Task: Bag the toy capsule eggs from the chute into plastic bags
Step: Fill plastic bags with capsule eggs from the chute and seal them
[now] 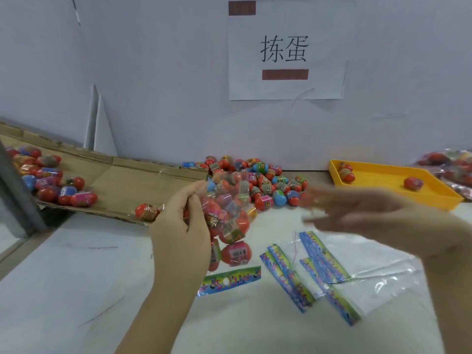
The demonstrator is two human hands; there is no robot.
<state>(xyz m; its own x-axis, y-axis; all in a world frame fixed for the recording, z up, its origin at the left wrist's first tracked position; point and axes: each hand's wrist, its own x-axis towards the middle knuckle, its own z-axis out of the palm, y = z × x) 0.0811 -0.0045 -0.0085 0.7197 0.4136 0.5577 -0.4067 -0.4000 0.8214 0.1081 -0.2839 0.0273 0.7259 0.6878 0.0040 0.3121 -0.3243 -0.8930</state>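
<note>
- Clear plastic: the bag (227,226) bulges with eggs and sits mid-frame, just above the bench (76,277).
- The left hand (182,226) grips it from its nine o'clock side, fingers and thumb curled round the plastic.
- The bag's long axis runs roughly twelve to six. A printed strip (229,279) lies on the bench at its six o'clock end; I cannot tell whether it belongs to this bag.
- The right hand (357,210) is at three o'clock from the bag and apart from it. Its fingers are spread and straight, pointing toward nine o'clock. It is blurred but seems to hold nothing.
- The bag looks about full, so closing it or setting it aside is probably next. The right hand is the free one and would have to come across toward nine o'clock to meet the bag.
- The loose pile (258,182) of eggs lies at twelve o'clock from the bag, against the wall.
- The cardboard chute (122,180) slopes in from ten o'clock with more eggs up its far end. One egg (146,212) sits at its lip, just beside the left hand.
- Empty bags (319,267) with printed strips lie at four o'clock from the held bag, below the right hand.
- A yellow tray (383,180) at two o'clock holds three eggs, and filled bags (454,167) show at the far three o'clock edge.
- The bench is white; the pale wall (153,72) behind it carries a paper sign (286,49).
</note>
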